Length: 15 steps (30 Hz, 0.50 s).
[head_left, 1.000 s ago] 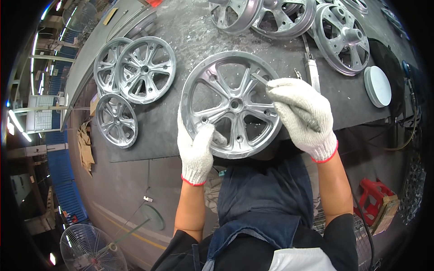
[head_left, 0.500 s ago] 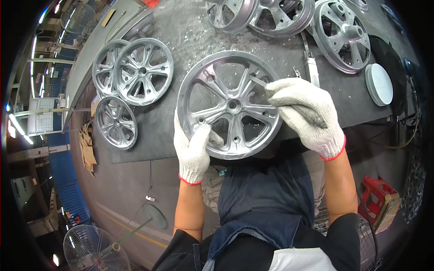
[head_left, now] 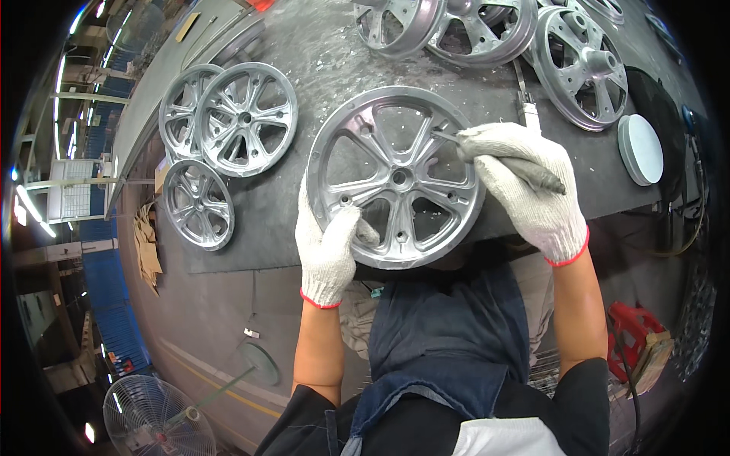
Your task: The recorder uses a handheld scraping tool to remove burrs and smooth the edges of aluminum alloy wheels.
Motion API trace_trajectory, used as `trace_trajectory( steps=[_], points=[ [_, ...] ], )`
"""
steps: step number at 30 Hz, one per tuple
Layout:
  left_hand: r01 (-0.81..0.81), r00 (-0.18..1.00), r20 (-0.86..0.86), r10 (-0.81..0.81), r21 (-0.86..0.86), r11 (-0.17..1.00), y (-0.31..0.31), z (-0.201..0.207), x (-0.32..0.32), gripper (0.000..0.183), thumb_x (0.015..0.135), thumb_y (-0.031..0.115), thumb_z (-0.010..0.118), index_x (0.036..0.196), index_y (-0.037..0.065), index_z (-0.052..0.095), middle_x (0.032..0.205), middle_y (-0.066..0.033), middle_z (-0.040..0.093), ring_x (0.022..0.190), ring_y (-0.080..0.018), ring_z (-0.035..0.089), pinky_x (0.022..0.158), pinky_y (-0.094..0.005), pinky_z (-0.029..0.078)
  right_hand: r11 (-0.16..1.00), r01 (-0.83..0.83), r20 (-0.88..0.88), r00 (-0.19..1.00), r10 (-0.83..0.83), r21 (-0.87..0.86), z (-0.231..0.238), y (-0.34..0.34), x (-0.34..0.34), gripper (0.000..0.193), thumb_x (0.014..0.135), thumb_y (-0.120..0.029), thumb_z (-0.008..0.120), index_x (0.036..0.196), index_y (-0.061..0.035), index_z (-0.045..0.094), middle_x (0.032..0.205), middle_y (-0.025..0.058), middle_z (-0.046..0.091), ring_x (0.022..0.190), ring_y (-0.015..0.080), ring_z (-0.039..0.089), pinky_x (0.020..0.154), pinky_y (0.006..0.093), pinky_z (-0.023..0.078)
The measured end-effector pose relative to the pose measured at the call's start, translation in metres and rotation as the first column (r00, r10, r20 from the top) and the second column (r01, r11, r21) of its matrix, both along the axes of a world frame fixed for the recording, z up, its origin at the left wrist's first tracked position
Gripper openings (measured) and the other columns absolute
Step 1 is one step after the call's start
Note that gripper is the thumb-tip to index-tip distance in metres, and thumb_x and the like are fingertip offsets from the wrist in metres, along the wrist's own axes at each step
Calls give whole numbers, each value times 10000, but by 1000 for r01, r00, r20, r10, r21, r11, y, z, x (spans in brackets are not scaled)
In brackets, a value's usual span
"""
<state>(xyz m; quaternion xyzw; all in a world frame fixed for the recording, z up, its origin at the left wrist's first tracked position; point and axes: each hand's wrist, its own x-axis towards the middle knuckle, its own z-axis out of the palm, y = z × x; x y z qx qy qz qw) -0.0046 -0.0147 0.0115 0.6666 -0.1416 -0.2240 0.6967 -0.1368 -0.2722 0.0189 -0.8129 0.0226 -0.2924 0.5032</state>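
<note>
A bare silver metal wheel (head_left: 401,178) with several spokes is tilted up in front of me at the table's near edge. My left hand (head_left: 327,247), in a white knit glove with a red cuff, grips its lower left rim, thumb over the front near a spoke. My right hand (head_left: 532,194), gloved alike, is closed around a slim grey metal hand tool (head_left: 447,137). The tool's narrow tip reaches the upper right spoke, close to the rim; whether it touches is too small to tell. Its rear end lies along my palm.
Several similar wheels (head_left: 247,120) lie at the left of the dark tabletop (head_left: 258,228); more wheels (head_left: 582,68) stand at the back right. A round pale disc (head_left: 640,150) sits by the right edge. Metal shavings are scattered behind my wheel. A fan (head_left: 160,418) and a red stool (head_left: 635,334) stand on the floor.
The wheel and both hands appear slightly further right, along with much of the tabletop scene. The tool's tip stays by the same spoke, and its rear end has swung a little outward.
</note>
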Motion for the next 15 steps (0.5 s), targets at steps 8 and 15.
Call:
trace_trajectory(
  steps=[8, 15],
  points=[
    [-3, 999, -34, 3, -10, 1000, -6, 9, 1, 779, 971, -49, 570, 1682, 9, 258, 1020, -148, 682, 664, -164, 665, 620, -311, 590, 993, 26, -21, 999, -24, 112, 0, 0, 3, 189, 976, -20, 749, 1161, 6, 779, 1102, 99, 797, 999, 158, 758, 890, 283, 584],
    [3, 1000, -16, -3, -11, 1000, -2, 4, 2, 766, 977, -47, 555, 1683, 16, 265, 1035, -148, 677, 668, -156, 661, 614, -295, 585, 924, 202, -137, 977, -165, 325, 19, 16, 14, 208, 1022, -99, 739, 1179, 37, 747, 993, 99, 790, 912, 156, 760, 841, 279, 592]
  ],
)
